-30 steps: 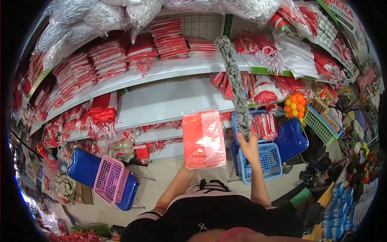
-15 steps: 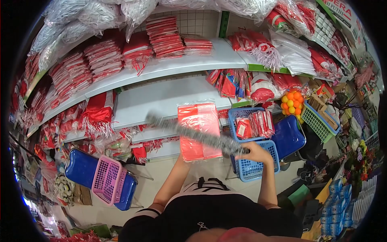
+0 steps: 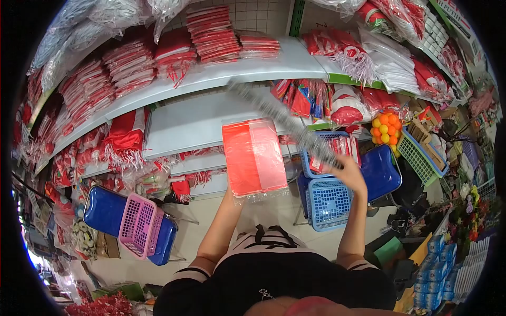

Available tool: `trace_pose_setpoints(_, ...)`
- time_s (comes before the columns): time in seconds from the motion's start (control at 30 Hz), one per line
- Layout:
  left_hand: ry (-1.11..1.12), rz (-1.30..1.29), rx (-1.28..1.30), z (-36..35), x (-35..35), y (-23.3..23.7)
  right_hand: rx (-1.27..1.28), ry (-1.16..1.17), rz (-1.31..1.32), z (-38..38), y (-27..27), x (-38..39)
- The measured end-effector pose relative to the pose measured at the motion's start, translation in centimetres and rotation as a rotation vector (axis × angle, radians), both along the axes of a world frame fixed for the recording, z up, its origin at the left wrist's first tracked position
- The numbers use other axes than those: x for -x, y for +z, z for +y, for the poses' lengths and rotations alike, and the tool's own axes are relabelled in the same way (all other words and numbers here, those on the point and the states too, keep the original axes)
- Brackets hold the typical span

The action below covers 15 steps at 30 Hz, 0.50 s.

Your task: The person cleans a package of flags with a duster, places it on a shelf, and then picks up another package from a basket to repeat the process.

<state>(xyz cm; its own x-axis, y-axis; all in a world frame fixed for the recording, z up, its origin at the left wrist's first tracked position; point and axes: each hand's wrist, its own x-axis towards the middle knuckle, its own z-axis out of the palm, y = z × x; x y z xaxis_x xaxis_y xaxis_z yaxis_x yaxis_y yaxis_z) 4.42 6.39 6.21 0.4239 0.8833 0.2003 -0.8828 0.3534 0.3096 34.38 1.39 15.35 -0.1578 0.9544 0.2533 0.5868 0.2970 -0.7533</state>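
Note:
My left hand (image 3: 230, 197) holds up a flat clear-plastic packet of folded red-and-white cloth (image 3: 253, 158) by its lower left side; most of the fingers are hidden behind it. In my right hand (image 3: 348, 171), fingers wrapped round the handle end, is a long grey duster (image 3: 287, 124), blurred by motion. It slants up and left from the hand, over the right side of the packet's top, its tip near the upper shelf edge. Below the right hand sits a blue basket (image 3: 329, 205), and behind it another blue basket (image 3: 304, 160) holding red packets.
Stacks of red-and-white packets (image 3: 211, 34) lie on the upper shelf (image 3: 211, 73). The lower shelf (image 3: 184, 126) has a wide bare stretch. A pink basket (image 3: 139, 226) rests on a blue chair at left; a blue chair (image 3: 382, 174) and green basket (image 3: 419, 158) stand at right.
My right hand and the duster have risen and shifted right, the duster now slanting more steeply. The packet has moved slightly up and left, and tilted. The whole view has shifted a little.

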Motion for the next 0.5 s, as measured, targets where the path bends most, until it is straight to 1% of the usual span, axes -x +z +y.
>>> trace_pose_setpoints(0.03, 0.01, 0.0, 0.009, 0.0, 0.0, -0.1, 0.004, -0.12, -0.045, 1.6, -0.1, -1.2)
trace_pose_setpoints(0.1, 0.028, -0.002, 0.029, 0.0, -0.2, -0.4, -0.16, -0.242, 0.007, 5.7, 0.9, -2.2)
trace_pose_setpoints(0.13, 0.033, 0.001, 0.037, -0.1, -0.2, -0.5, -0.194, -0.297, -0.081, 7.7, 2.2, -2.4)
trace_pose_setpoints(0.2, 0.046, 0.001, 0.061, -0.3, -0.2, -0.7, -0.195, -0.408, -0.285, 14.4, 2.0, -4.1)
trace_pose_setpoints(0.27, 0.064, -0.001, 0.085, -0.4, -0.1, -0.9, -0.227, -0.578, -0.477, 19.9, 2.8, -3.0)
trace_pose_setpoints(0.33, 0.082, -0.008, 0.097, -0.3, 0.2, -0.9, -0.087, -0.666, -0.575, 23.9, 4.4, -0.9)
trace_pose_setpoints(0.4, 0.102, -0.016, 0.107, -0.2, 0.7, -0.9, -0.125, -0.684, -0.619, 28.6, 3.7, -1.0)
trace_pose_setpoints(0.47, 0.13, -0.028, 0.111, 0.1, 1.7, -0.8, -0.118, -0.712, -0.666, 29.4, 4.4, 0.8)
trace_pose_setpoints(0.5, 0.149, -0.033, 0.108, 0.4, 2.3, -0.7, -0.337, -0.766, -0.764, 29.3, 4.5, 1.5)
